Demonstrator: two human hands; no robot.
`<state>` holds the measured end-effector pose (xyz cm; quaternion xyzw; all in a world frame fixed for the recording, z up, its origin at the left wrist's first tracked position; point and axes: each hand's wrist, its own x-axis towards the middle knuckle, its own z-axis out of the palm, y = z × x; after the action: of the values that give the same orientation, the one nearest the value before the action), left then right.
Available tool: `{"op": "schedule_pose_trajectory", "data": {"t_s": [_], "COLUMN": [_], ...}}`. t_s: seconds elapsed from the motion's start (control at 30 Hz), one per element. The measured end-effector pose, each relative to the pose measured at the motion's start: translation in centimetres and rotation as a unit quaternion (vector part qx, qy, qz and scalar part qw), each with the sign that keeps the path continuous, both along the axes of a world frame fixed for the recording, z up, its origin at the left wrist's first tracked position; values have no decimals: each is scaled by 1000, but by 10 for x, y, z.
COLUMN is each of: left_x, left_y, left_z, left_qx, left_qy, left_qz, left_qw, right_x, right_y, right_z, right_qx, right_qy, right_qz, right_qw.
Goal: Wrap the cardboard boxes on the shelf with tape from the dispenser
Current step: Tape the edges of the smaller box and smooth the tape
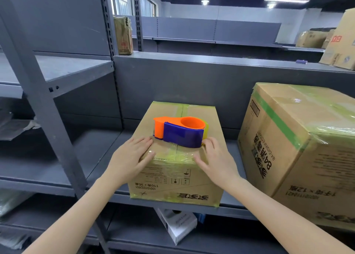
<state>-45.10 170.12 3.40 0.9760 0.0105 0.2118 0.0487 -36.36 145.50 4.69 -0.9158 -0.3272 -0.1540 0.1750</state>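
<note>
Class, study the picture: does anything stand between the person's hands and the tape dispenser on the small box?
Nothing visible does. The tape dispenser sits on the small box, just beyond the fingertips of the left hand and right hand, both lying flat on the box's near edge.

A white box lies tilted on the lower tier, with something blue just behind it. Off to the left, a crumpled grey sheet sits in the side rack, and clear plastic wrap is bunched a level below. A small purple object rests on the top ledge. Beyond are a barred window and strip lights on a dark ceiling.
</note>
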Motion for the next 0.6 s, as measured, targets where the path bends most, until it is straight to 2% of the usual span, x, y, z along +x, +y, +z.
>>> {"op": "schedule_pose_trajectory", "data": {"t_s": [0.13,0.6], "left_x": [1,3], "left_y": [4,11], "left_z": [-4,-10], "left_qx": [98,110], "left_qy": [-9,7], "left_qz": [8,14], "left_qw": [995,994], "right_x": [0,-6], "right_y": [5,13], "right_z": [-8,-11], "right_qx": [-24,-28], "right_qy": [-54,-127], "right_qz": [-25,-69], "right_qw": [998,989]}}
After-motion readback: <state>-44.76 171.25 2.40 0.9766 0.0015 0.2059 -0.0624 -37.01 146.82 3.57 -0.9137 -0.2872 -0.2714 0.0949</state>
